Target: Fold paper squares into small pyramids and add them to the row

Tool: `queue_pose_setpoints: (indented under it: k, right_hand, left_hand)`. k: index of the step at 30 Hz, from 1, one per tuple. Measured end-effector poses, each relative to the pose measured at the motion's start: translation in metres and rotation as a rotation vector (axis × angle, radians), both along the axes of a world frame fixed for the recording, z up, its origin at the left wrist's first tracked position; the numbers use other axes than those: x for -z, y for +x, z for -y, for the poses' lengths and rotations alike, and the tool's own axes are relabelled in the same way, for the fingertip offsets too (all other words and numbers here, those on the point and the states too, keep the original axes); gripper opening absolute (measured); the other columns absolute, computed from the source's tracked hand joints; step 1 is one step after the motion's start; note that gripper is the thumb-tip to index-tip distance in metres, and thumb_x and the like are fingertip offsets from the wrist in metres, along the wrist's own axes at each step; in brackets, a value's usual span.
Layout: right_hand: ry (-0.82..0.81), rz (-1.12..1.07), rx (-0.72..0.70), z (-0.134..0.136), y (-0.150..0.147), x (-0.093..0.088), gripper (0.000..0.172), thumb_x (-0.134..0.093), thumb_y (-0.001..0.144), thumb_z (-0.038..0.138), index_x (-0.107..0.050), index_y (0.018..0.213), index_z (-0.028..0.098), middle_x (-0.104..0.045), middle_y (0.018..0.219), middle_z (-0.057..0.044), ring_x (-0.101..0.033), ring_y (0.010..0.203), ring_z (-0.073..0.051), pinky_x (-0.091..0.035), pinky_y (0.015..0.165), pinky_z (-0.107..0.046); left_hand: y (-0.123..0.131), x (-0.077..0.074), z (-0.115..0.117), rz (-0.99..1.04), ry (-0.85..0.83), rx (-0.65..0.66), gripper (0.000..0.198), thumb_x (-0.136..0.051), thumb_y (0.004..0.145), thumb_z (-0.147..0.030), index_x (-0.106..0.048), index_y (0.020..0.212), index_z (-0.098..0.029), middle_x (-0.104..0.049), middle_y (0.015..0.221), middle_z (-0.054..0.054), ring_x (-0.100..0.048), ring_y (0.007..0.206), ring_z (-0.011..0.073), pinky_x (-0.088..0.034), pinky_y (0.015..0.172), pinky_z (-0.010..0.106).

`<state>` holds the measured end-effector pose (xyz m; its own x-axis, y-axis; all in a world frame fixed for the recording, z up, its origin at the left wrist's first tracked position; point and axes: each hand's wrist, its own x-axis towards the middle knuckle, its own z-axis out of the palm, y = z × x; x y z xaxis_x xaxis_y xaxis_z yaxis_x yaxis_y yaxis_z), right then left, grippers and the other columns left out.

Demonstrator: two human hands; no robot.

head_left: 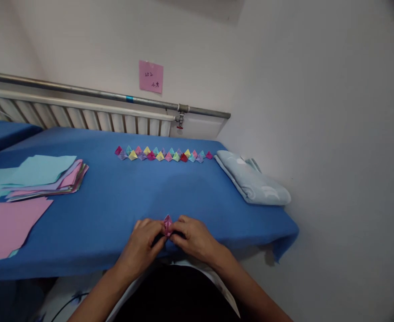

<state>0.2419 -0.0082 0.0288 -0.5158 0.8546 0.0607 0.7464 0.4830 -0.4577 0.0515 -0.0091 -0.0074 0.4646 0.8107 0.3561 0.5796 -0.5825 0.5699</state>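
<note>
Between my two hands, near the front edge of the blue-covered table, is a small pink origami boat [167,225]. My left hand [144,241] pinches its left side with thumb and fingers. From the right, my right hand [192,235] grips the other side the same way. The boat's pointed tip stands up above the fingertips; its lower part is partly covered by them. Farther back, small folded paper pieces [160,156] in many colours form a two-deep row across the table.
Stacked coloured paper [46,172] lies at the left, with pink sheets [9,228] in front. A folded pale blue cloth [253,179] rests at the right by the wall. Behind the blue tablecloth [116,192] run a radiator [99,120] and a metal pipe [93,93]. A pink note [151,77] hangs above.
</note>
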Motion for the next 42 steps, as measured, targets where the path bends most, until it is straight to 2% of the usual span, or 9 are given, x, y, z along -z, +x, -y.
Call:
queue_pose_setpoints:
  k: [4, 9, 14, 18, 23, 32, 42]
  right_hand:
    - [0.010, 0.002, 0.005, 0.0007, -0.0006, 0.0013, 0.016, -0.054, 0.086, 0.019, -0.067, 0.096, 0.022, -0.057, 0.082, 0.000, -0.052, 0.074, -0.012, -0.035, 0.067, -0.022]
    - [0.017, -0.027, 0.010, 0.0017, -0.0007, 0.0037, 0.016, -0.053, 0.085, 0.016, -0.068, 0.091, 0.022, -0.055, 0.078, 0.001, -0.051, 0.072, -0.011, -0.035, 0.066, -0.021]
    - [0.005, -0.071, 0.010, 0.0014, 0.0008, 0.0061, 0.015, -0.056, 0.084, 0.016, -0.065, 0.094, 0.023, -0.057, 0.082, 0.001, -0.052, 0.075, -0.012, -0.037, 0.069, -0.022]
    - [-0.018, -0.065, 0.019, 0.0000, 0.0002, 0.0063, 0.011, -0.056, 0.084, 0.015, -0.064, 0.088, 0.022, -0.057, 0.080, 0.001, -0.051, 0.076, -0.012, -0.037, 0.070, -0.022]
    - [-0.004, -0.022, 0.022, -0.0010, -0.0012, 0.0053, 0.012, -0.054, 0.086, 0.016, -0.064, 0.082, 0.020, -0.053, 0.074, 0.002, -0.050, 0.070, -0.011, -0.035, 0.065, -0.020]
    - [-0.023, -0.067, 0.062, 0.0024, -0.0020, 0.0073, 0.016, -0.055, 0.082, 0.012, -0.065, 0.089, 0.022, -0.057, 0.081, 0.001, -0.052, 0.076, -0.012, -0.037, 0.070, -0.022]
    - [-0.053, -0.059, 0.062, -0.0001, -0.0033, 0.0034, 0.010, -0.055, 0.082, 0.013, -0.061, 0.076, 0.019, -0.053, 0.072, 0.002, -0.049, 0.070, -0.011, -0.034, 0.064, -0.021]
  left_hand:
    - [0.0003, 0.0010, -0.0002, 0.007, -0.003, 0.024, 0.014, -0.049, 0.088, -0.022, -0.058, 0.099, -0.025, -0.067, 0.097, 0.002, -0.057, 0.088, 0.0184, -0.039, 0.080, 0.034]
    - [0.0007, -0.0001, -0.0009, -0.043, -0.007, 0.006, 0.010, -0.050, 0.088, -0.026, -0.060, 0.090, -0.025, -0.068, 0.093, 0.001, -0.057, 0.084, 0.0183, -0.038, 0.077, 0.034]
    - [0.0007, 0.0006, -0.0020, -0.058, 0.033, -0.009, 0.008, -0.055, 0.085, -0.023, -0.060, 0.092, -0.025, -0.068, 0.102, 0.001, -0.058, 0.091, 0.0190, -0.037, 0.080, 0.034]
    - [0.0013, 0.0009, -0.0039, -0.103, 0.055, -0.008, 0.006, -0.056, 0.084, -0.023, -0.061, 0.086, -0.024, -0.069, 0.102, 0.001, -0.058, 0.088, 0.0190, -0.037, 0.077, 0.034]
    - [0.0017, -0.0008, -0.0050, -0.137, 0.073, -0.014, 0.007, -0.055, 0.085, -0.025, -0.062, 0.088, -0.024, -0.069, 0.103, 0.001, -0.058, 0.088, 0.0193, -0.036, 0.076, 0.034]
    - [0.0053, 0.0011, -0.0012, -0.117, 0.077, -0.037, 0.013, -0.054, 0.085, -0.025, -0.065, 0.093, -0.026, -0.067, 0.105, 0.003, -0.056, 0.090, 0.0194, -0.037, 0.080, 0.035]
    - [0.0068, -0.0010, -0.0032, -0.173, 0.044, -0.041, 0.011, -0.054, 0.085, -0.026, -0.065, 0.090, -0.025, -0.066, 0.103, 0.002, -0.056, 0.090, 0.0198, -0.038, 0.079, 0.035]
